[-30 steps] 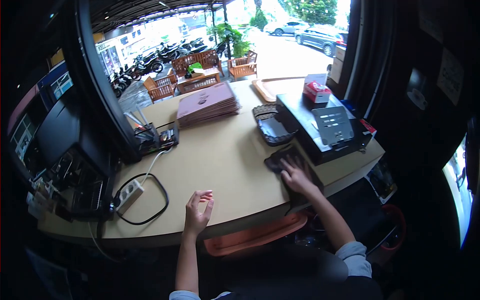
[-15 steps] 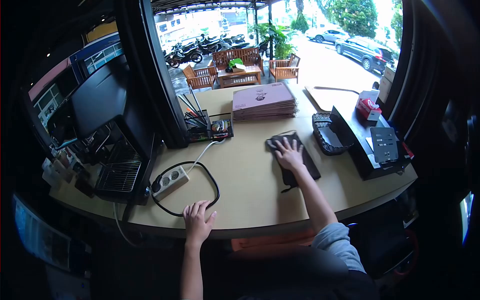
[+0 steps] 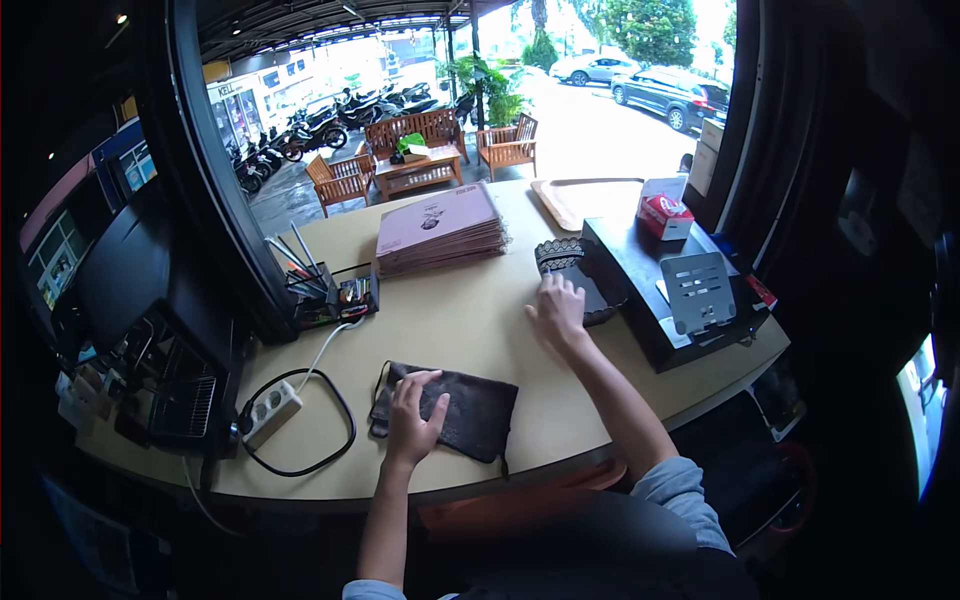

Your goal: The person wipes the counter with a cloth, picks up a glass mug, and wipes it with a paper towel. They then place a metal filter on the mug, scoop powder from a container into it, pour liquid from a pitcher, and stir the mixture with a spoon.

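Observation:
My left hand [image 3: 412,425] rests on a dark drawstring pouch [image 3: 480,410], fingers stretched over its left part and thumb apart. The flat pouch lies near the front edge of the desk, its cord hanging by the corner. Farther right, my right hand [image 3: 560,308] is at the left side of a black basket [image 3: 608,308] with a lacy rim. Its fingers are slightly bent and overlap the rim in this view, with the thumb apart from them.
A stack of pink printed folders [image 3: 440,225] lies toward the back. Left are a pen organizer [image 3: 335,295], a power strip [image 3: 272,410] with a looped cable, and a dark machine [image 3: 185,390]. Right, a black box [image 3: 640,300] carries a tissue box [image 3: 665,215] and a metal stand [image 3: 698,290].
The pouch has moved left across the desk and turned, and is now under my left hand. My right hand has left it for the basket. The view has swung right.

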`<state>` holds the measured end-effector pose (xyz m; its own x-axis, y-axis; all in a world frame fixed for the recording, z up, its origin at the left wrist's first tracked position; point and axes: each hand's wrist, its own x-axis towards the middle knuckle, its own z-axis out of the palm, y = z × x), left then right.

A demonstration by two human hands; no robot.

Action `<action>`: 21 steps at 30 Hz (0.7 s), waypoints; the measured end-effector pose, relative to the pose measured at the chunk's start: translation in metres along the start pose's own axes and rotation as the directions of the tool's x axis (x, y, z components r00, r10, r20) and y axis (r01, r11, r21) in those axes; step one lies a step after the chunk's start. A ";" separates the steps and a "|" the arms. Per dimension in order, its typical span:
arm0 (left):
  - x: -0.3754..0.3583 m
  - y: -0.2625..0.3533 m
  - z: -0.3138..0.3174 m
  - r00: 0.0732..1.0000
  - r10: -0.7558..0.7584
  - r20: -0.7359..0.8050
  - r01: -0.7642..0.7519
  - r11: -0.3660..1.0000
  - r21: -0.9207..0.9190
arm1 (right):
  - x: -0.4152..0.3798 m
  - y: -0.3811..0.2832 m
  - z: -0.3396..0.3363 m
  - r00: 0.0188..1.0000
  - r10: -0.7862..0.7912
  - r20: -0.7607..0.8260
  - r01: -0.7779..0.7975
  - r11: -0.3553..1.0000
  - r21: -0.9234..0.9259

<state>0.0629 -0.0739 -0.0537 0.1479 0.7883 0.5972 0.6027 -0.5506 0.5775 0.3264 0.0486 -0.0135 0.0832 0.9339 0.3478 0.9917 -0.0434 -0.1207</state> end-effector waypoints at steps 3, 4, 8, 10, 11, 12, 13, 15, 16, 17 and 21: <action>0.017 0.020 0.023 0.997 0.019 0.073 -0.014 0.997 -0.072 | 0.020 0.032 0.019 0.991 -0.027 0.130 0.011 0.993 0.117; 0.021 0.022 0.030 0.995 0.022 0.096 -0.015 0.997 -0.081 | 0.021 0.037 0.019 0.983 -0.091 0.157 0.067 0.986 0.152; 0.032 0.030 0.044 0.990 0.009 0.140 0.003 0.996 -0.085 | 0.023 0.045 0.020 0.955 -0.295 -0.034 0.297 0.939 0.171; 0.034 0.030 0.050 0.990 0.002 0.144 0.010 0.997 -0.082 | 0.035 0.053 0.015 0.924 -0.379 -0.057 0.383 0.907 0.173; 0.035 0.030 0.052 0.990 -0.007 0.143 0.020 0.996 -0.091 | 0.043 0.058 0.012 0.885 -0.459 -0.082 0.466 0.868 0.170; 0.036 0.030 0.055 0.990 -0.015 0.142 0.029 0.994 -0.101 | 0.051 0.064 0.012 0.897 -0.437 -0.060 0.440 0.877 0.191; 0.036 0.030 0.057 0.989 -0.017 0.145 0.032 0.994 -0.101 | 0.058 0.072 0.009 0.879 -0.472 -0.063 0.474 0.854 0.215; 0.038 0.028 0.060 0.990 -0.012 0.142 0.029 0.992 -0.119 | 0.068 0.089 0.009 0.855 -0.519 -0.007 0.500 0.821 0.276; 0.038 0.028 0.061 0.990 -0.014 0.143 0.032 0.992 -0.119 | 0.069 0.094 0.014 0.855 -0.519 -0.005 0.500 0.821 0.277; 0.039 0.029 0.063 0.989 -0.015 0.146 0.031 0.993 -0.112 | 0.069 0.098 0.020 0.876 -0.482 -0.021 0.473 0.849 0.235; 0.041 0.032 0.066 0.986 -0.006 0.168 0.024 0.994 -0.103 | 0.072 0.115 0.033 0.943 -0.328 -0.052 0.331 0.939 0.096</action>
<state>0.1398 -0.0407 -0.0474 0.2739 0.8268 0.4912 0.5224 -0.5568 0.6459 0.4429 0.1225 -0.0330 -0.2413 0.8767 0.4162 0.9491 0.3027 -0.0873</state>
